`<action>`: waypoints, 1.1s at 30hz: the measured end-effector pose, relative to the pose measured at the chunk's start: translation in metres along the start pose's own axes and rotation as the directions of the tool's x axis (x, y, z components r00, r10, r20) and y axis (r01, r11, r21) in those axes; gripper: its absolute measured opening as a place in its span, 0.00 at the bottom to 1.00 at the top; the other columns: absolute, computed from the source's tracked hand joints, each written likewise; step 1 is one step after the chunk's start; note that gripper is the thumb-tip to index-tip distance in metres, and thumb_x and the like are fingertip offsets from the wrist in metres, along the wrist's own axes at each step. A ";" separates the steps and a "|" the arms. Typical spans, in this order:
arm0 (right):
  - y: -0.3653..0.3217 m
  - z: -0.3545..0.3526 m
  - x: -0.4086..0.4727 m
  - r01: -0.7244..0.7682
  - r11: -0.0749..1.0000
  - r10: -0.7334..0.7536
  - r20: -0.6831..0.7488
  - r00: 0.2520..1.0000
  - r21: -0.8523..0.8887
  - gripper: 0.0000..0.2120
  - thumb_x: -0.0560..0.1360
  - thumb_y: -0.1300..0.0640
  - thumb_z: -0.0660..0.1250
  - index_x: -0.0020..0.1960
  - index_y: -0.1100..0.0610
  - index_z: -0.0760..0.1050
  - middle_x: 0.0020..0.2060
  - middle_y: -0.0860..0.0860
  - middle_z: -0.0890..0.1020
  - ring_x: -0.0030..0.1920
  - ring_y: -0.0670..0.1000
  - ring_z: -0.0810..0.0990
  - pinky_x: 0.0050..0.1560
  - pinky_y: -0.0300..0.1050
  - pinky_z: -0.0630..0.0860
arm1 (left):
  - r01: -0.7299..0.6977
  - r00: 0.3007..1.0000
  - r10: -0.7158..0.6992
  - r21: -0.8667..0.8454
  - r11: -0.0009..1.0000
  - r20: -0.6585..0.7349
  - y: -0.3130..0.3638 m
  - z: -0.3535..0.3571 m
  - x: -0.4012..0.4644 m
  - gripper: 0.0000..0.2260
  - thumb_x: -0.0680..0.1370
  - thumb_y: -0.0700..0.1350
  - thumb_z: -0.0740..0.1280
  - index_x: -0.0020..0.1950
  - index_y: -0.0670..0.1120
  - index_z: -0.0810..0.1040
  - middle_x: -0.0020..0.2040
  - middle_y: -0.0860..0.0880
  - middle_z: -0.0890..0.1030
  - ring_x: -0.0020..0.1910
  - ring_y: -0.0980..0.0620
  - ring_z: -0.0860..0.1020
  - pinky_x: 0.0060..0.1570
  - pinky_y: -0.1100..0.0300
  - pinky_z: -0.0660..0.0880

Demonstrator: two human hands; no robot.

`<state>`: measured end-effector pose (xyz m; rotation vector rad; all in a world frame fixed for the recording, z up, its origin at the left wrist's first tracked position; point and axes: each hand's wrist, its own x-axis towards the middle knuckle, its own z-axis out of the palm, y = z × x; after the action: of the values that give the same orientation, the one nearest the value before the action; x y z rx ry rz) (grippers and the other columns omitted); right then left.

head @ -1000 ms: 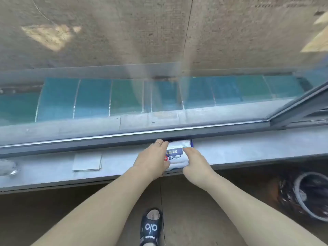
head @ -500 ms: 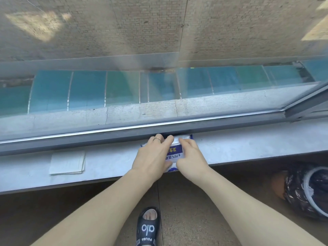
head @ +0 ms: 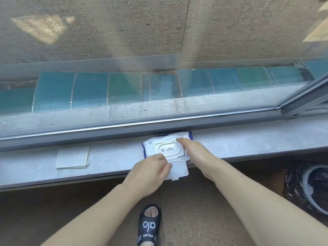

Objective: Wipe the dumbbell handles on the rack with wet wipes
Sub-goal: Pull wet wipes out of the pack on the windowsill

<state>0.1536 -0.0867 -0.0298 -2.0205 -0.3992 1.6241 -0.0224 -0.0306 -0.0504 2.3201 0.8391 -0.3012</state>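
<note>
Head view: the white soft-plastic pack of wet wipes with blue edges [head: 160, 143] lies flat on the pale grey stone window sill [head: 248, 137], against the frame, its hard white flip lid [head: 178, 168] swung open toward me so the dispensing hole is exposed. My right hand [head: 194, 151] rests extended fingers on the pack, probably to steady it. My left hand [head: 150, 172] is curled at the opening, thumb and fingers pinching there; whether a wipe is caught, I cannot tell. No dumbbell rack in view.
</note>
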 end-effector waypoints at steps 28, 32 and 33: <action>0.010 0.011 0.005 0.155 0.979 -0.167 -0.083 0.982 -0.135 0.23 0.84 0.50 0.53 0.79 0.49 0.63 0.79 0.41 0.61 0.78 0.45 0.57 0.76 0.44 0.53 | 0.670 0.677 -0.713 -0.249 0.699 -0.183 0.043 0.016 0.052 0.11 0.83 0.42 0.57 0.51 0.42 0.78 0.49 0.44 0.81 0.42 0.42 0.75 0.40 0.55 0.69; 0.010 0.010 0.004 0.152 0.981 -0.164 -0.089 0.982 -0.124 0.23 0.84 0.50 0.52 0.78 0.48 0.64 0.78 0.41 0.62 0.78 0.45 0.58 0.74 0.42 0.54 | 0.610 0.718 -0.675 -0.312 0.728 -0.169 0.037 0.018 0.053 0.12 0.82 0.40 0.55 0.52 0.37 0.77 0.45 0.42 0.79 0.39 0.43 0.74 0.34 0.55 0.64; 0.010 0.010 0.004 0.152 0.980 -0.164 -0.089 0.982 -0.124 0.22 0.84 0.51 0.51 0.77 0.49 0.65 0.77 0.41 0.63 0.76 0.45 0.60 0.72 0.42 0.56 | 0.588 0.737 -0.656 -0.322 0.742 -0.166 0.036 0.018 0.051 0.11 0.81 0.40 0.55 0.48 0.37 0.76 0.41 0.44 0.76 0.35 0.45 0.70 0.30 0.55 0.61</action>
<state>0.1445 -0.0909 -0.0400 -2.0869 -0.6154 1.4286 0.0399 -0.0377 -0.0673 1.7911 1.7050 -0.1434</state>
